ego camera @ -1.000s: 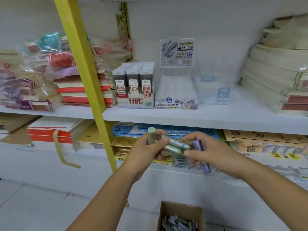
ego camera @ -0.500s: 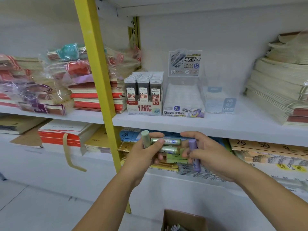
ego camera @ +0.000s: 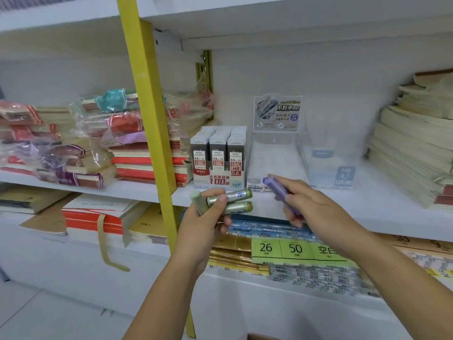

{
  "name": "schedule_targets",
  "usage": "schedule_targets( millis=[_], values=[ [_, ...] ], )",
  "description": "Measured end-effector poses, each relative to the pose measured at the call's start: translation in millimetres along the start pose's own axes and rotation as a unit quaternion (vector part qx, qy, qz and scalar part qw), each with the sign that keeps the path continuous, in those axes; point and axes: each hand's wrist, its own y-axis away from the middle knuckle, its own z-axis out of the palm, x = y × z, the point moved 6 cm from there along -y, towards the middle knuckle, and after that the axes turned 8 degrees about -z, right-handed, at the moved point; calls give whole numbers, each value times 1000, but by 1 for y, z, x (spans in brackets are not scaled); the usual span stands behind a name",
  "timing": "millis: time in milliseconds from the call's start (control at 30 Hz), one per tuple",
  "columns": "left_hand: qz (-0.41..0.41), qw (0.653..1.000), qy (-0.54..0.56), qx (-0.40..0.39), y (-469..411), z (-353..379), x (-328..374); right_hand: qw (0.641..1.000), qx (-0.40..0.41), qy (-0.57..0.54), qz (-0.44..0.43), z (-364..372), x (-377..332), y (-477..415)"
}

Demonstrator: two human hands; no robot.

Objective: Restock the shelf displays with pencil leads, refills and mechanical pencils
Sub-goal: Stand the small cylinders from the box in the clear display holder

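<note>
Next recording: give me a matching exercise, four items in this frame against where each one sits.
1 purple tube
2 green tubes
3 grey lead box
4 cream notebook stack

A in the left hand
B on the shelf, just right of the yellow post
C in the right hand
D far right end of the shelf

Pairs: 1-C, 2-A, 3-B, 4-D.

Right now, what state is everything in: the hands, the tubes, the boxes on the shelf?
Left hand, grips three green tubes.
Green tubes, bunched together in that one hand.
Right hand, pinches the purple tube.
Purple tube, tilted, apart from the green ones.
Grey lead box, upright on the shelf, three rows packed full.
Clear case, upright beside it; fill too blurred to tell.
</note>
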Motion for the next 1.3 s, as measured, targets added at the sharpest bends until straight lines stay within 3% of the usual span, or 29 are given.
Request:
schedule_targets(
  millis=[100,200,333,467,767,933,1167,1300],
  values=[
    [24,999,-8,23,-10,-5,10,993,80,52,-67,-28,-23,-31],
    [32,999,-17,37,-17,-9,10,980,140,116,-81,-45,-29,-58],
    [44,998,-19,43,-23,-10,9,973,97,192,-80,-35,-23,-79],
    [70,996,-18,46,-28,-11,16,976,43,198,-82,-22,-13,-79],
    [90,993,-11,72,-29,-16,20,980,120,114,-115,-27,-16,-82],
    [86,994,-9,73,-25,-16,23,978,101,120,-141,-19,-25,-82],
    [81,994,-17,73,-23,-16,22,987,93,80,-100,-12,-13,-88],
    [69,995,-12,66,-23,-15,19,984,76,127,-99,-7,-5,-90]
  ],
)
